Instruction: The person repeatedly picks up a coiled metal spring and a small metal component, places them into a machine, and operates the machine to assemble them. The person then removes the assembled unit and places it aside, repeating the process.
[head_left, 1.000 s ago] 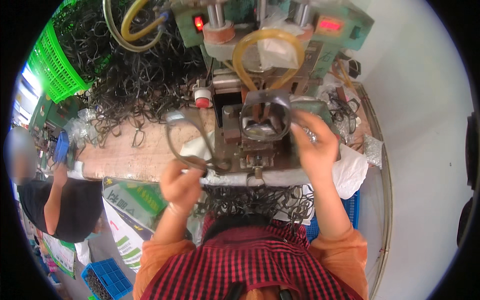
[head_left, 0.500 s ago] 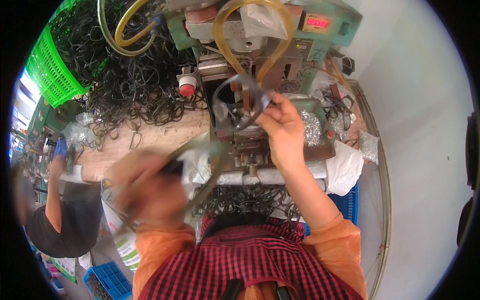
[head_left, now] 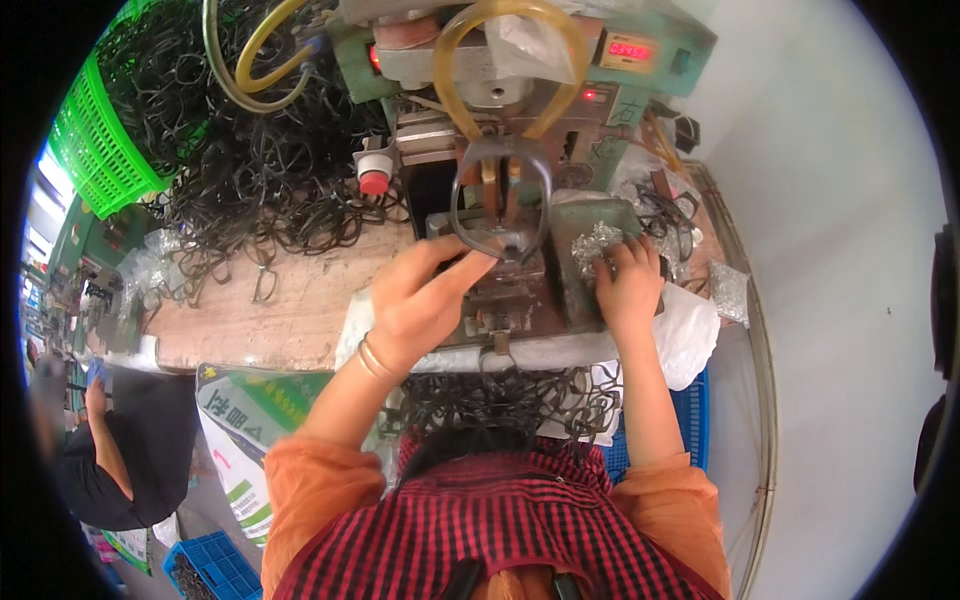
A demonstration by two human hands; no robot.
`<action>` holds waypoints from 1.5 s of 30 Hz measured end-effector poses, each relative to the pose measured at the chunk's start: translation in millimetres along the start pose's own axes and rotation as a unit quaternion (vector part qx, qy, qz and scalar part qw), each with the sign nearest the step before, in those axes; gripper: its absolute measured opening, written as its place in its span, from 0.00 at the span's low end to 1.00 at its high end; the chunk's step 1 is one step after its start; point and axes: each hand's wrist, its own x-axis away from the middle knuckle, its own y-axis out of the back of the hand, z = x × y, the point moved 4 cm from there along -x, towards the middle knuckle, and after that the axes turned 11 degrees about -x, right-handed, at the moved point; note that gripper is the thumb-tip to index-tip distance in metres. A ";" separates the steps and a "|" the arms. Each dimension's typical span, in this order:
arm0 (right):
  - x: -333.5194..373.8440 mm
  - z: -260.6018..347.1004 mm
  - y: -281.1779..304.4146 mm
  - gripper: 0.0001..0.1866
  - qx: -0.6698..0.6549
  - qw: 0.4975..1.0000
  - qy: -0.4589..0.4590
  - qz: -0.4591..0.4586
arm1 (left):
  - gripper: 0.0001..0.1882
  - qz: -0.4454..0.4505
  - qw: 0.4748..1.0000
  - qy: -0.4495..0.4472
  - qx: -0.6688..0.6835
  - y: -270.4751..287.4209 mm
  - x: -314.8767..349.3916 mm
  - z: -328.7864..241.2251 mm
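Note:
My left hand (head_left: 420, 300) is closed on a dark eyeglass frame (head_left: 547, 200), its thumb and fingers pinching the near edge. The frame is held up in front of the machine's upright copper-coloured jaws (head_left: 490, 190), which show through its opening. Whether it touches them I cannot tell. To the right, my right hand (head_left: 632, 285) is lowered palm down over a green tray (head_left: 580, 305), fingers apart, with fingertips at a pile of small shiny metal pieces (head_left: 596, 243). Whether one piece is between those fingertips is too small to see.
The green press machine (head_left: 365, 60) stands ahead, with a red push button (head_left: 374, 182) on its left. Tangled dark frames (head_left: 270, 130) heap up at the back left beside a green basket (head_left: 105, 140). More frames (head_left: 490, 400) lie near my lap. A co-worker (head_left: 130, 440) is at far left.
My right hand has let go of a frame at the jaws and moved right to the metal pieces. My left hand, blurred at lower left with a frame before, has come up to the machine.

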 end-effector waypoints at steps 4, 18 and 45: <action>-14.8 -13.5 6.7 0.09 -0.110 0.993 -0.040 -0.001 | 0.18 -0.008 0.999 -0.033 -0.003 -7.2 0.5 0.3; -34.0 -4.4 -19.7 0.07 -0.071 0.991 0.090 0.065 | 0.15 0.014 0.995 0.064 -0.073 36.9 32.2 -13.3; 14.9 39.7 67.7 0.08 -0.358 0.926 -0.122 -0.004 | 0.15 0.161 0.835 0.524 0.050 88.1 113.9 104.5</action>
